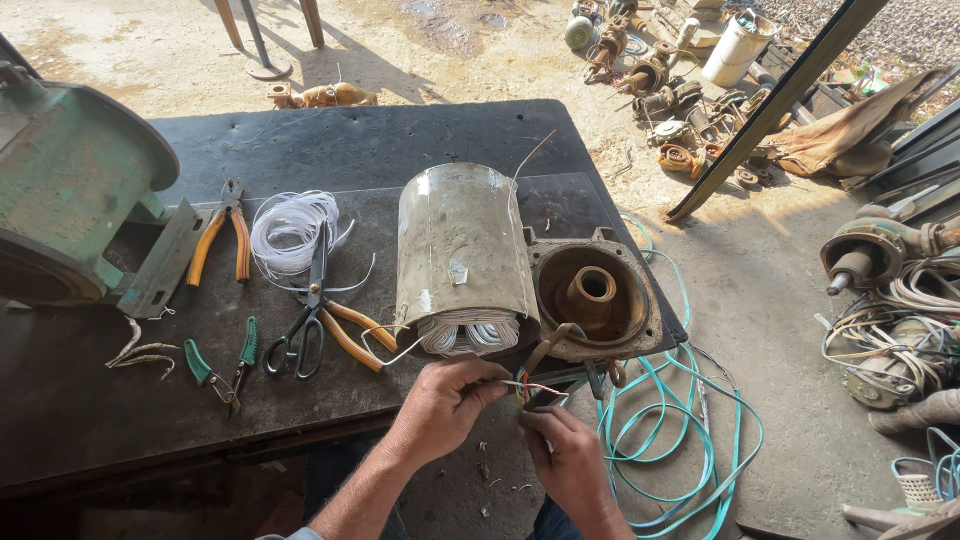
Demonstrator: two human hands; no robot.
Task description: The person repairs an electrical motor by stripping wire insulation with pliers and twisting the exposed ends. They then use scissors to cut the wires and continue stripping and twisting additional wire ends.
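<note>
Left hand (pixel 447 400): I see it curled at the near edge of the tabletop (pixel 90 400), fingertips pinched shut on the thin lead wires (pixel 533 387).
Right hand (pixel 570 455): just near of the left one, fingers closed around the same wires from below.
Lead wires: thin red and pale strands, running between my two hands and up toward the motor stator (pixel 462 262).
Motor stator: a grey cylinder lying on the tabletop, white-bound windings facing me, just far of the hands.
End cover (pixel 597 297): rusty and round, touching the stator's right side.
Tools: scissors (pixel 305 325), orange-handled pliers (pixel 225 235) and small green-handled cutters (pixel 225 365) lie left of the stator, beside a white cord coil (pixel 290 225).
Step in hand: I judge it as joining or stripping the leads.
Next move: it calls for a steady pinch and fine fingertip twisting, keeping the strands taut.
</note>
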